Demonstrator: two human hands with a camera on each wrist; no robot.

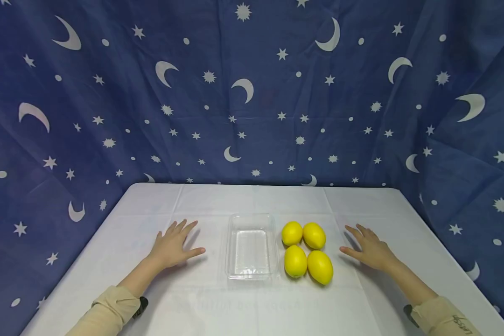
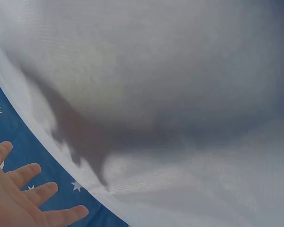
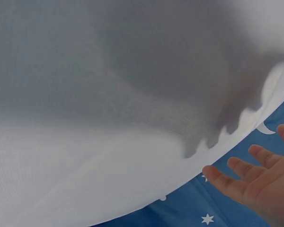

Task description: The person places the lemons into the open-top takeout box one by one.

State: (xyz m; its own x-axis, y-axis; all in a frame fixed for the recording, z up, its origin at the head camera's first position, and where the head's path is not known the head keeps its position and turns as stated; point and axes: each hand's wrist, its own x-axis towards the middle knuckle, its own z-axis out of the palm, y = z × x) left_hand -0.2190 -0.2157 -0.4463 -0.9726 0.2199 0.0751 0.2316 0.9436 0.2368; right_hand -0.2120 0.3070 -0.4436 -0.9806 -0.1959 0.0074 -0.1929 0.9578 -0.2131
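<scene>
In the head view a clear plastic tray [image 1: 252, 224] lies on the white table, with nothing visible inside it. Just right of it several yellow lemons sit in a cluster: an upper left lemon [image 1: 292, 233], an upper right lemon [image 1: 314, 235], a lower left lemon [image 1: 296, 262] and a lower right lemon [image 1: 320, 267]. My left hand [image 1: 173, 248] hovers left of the tray with its fingers spread, touching nothing. To the right of the lemons my right hand [image 1: 370, 249] is likewise spread and holds nothing. Both wrist views show outstretched fingers over the white cloth.
A white cloth covers the table [image 1: 218, 200], showing faint creases. Behind it and at both sides hangs a dark blue curtain [image 1: 269, 130] with pale moons and stars. Dark bands show at both wrists beside the beige sleeves.
</scene>
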